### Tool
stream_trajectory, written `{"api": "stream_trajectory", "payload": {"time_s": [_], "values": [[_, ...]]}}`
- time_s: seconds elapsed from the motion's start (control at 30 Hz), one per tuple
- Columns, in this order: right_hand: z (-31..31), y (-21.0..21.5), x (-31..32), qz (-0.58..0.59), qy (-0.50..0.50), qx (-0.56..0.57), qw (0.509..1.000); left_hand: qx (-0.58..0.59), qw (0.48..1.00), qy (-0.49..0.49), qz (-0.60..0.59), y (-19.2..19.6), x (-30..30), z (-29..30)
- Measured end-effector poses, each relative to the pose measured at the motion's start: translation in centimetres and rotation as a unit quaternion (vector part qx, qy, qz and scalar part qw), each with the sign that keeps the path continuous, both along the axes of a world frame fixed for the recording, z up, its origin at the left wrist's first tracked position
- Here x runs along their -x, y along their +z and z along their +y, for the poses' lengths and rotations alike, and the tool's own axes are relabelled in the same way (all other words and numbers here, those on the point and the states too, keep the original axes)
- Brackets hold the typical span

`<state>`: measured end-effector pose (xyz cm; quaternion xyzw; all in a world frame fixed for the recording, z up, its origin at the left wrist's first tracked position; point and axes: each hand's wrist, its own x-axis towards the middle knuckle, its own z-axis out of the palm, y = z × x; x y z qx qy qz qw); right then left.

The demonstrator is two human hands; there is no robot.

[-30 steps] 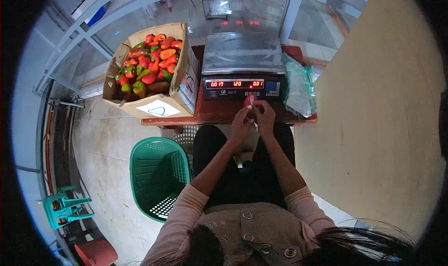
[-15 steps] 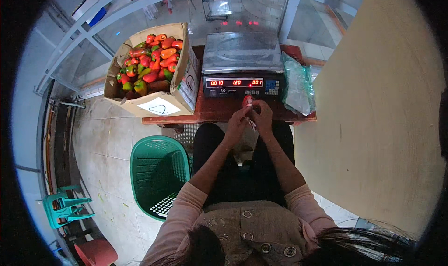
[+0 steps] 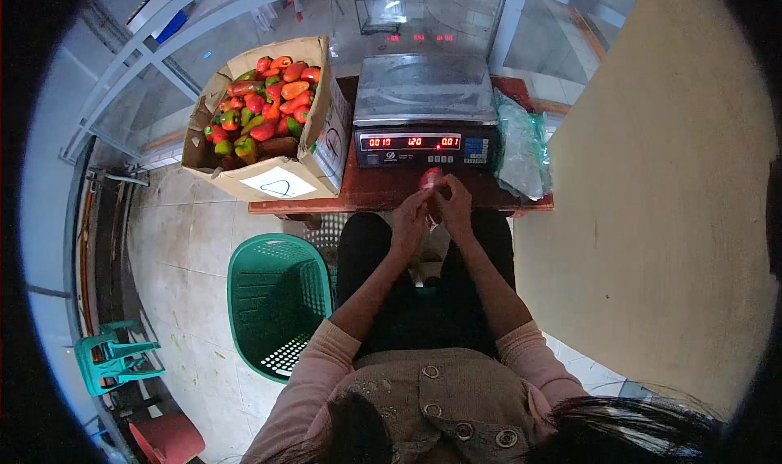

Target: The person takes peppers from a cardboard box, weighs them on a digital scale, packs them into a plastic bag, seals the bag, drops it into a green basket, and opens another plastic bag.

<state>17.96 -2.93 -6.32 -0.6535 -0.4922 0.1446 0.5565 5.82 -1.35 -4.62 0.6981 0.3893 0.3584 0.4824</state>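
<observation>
My left hand (image 3: 410,218) and my right hand (image 3: 454,205) meet in front of the scale, fingers closed around a small shiny red-and-whitish thing (image 3: 431,177). Its red end pokes up between the fingertips; the rest is covered, so its kind is unclear. Just beyond stands a digital scale (image 3: 425,97) with a bare metal pan and lit red digits. To its left, a cardboard box (image 3: 277,185) is heaped with red, orange and green peppers (image 3: 262,109). Clear greenish plastic bags (image 3: 521,150) lie in a pile right of the scale.
Scale, box and bags share a low red-brown table (image 3: 366,191). A green plastic basket (image 3: 238,301) stands on the tiled floor by my left leg. Farther left are green plastic stools (image 3: 118,358) and a red seat (image 3: 169,438). A pale board (image 3: 652,219) rises at right; glass panels stand behind.
Both hands stay together by the table edge, with the fingers shifted slightly on the red thing. More of its red end shows now. Box, scale and bags have stayed put.
</observation>
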Motion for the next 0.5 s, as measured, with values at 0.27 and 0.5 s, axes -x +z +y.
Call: {"api": "stream_trajectory", "payload": {"time_s": [0.27,0.5], "values": [[0.6,-0.9,-0.9,0.072,0.022,0.021,0.997,-0.106,0.991,0.085,0.02,2.1,-0.1,-0.2],[0.5,1.2,-0.8,-0.048,0.029,0.045,0.997,-0.122,0.988,0.061,0.067,0.8,-0.8,2.1]]}}
